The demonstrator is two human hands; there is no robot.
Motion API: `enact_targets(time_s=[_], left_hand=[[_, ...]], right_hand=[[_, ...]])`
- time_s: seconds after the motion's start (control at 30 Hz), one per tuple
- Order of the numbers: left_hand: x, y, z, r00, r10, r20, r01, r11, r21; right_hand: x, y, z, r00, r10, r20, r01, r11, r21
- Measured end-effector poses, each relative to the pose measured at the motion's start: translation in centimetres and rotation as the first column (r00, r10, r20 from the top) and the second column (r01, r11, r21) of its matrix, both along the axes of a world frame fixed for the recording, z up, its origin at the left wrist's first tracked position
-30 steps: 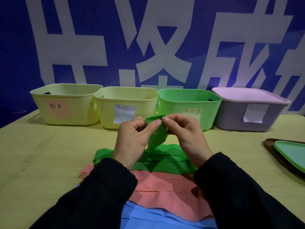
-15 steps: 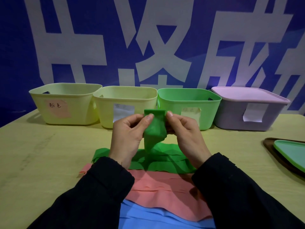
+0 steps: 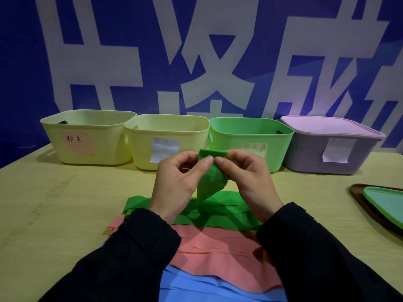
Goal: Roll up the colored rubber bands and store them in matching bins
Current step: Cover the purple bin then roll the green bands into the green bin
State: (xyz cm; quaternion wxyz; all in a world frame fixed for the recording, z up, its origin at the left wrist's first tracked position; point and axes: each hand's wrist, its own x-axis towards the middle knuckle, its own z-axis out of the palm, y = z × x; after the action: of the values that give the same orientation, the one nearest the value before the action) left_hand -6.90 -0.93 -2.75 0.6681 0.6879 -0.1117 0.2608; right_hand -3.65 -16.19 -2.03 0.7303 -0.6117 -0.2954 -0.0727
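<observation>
Both hands hold one green rubber band up above the table, its top end folded into a short roll. My left hand pinches the roll from the left, my right hand from the right. The band's tail hangs down to a pile of green bands lying flat. Nearer to me lie pink bands and blue bands, partly hidden by my dark sleeves. The green bin stands just behind my hands.
Along the back stand a yellow bin with a pink label, a second yellow bin and a lidded purple bin. At the right edge a green lid lies on a dark tray. A blue banner rises behind.
The rolled top of the green band has grown thicker between my fingers, and my thumbs have met at its front. The hands stay at the same place.
</observation>
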Motion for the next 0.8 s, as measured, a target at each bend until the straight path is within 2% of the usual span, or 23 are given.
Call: enact_targets(time_s=[0.13,0.33,0.5,0.67,0.8], left_hand=[[0.22,0.17,-0.10,1.000,0.019,0.018,-0.019,1.000,0.006],[0.05,0.11,0.10,1.000,-0.004,0.019,0.004,1.000,-0.002],[-0.16,0.01,0.09,0.999,-0.009,0.047,0.009,1.000,0.020],[-0.17,-0.21,-0.06,0.998,0.013,0.065,-0.016,0.999,0.045],[-0.12,-0.41,0.02,0.998,0.022,0.051,-0.025,0.998,0.063]], right_hand=[[0.01,0.01,-0.09,0.999,0.013,-0.045,-0.014,1.000,-0.016],[-0.18,0.03,0.01,0.999,0.014,-0.029,-0.015,0.999,-0.044],[-0.06,-0.08,0.02,0.997,-0.069,0.036,0.072,0.993,-0.095],[0.17,0.19,-0.21,0.996,-0.054,0.065,0.059,0.996,-0.065],[0.57,0.02,-0.34,0.998,-0.052,0.022,0.053,0.997,-0.050]])
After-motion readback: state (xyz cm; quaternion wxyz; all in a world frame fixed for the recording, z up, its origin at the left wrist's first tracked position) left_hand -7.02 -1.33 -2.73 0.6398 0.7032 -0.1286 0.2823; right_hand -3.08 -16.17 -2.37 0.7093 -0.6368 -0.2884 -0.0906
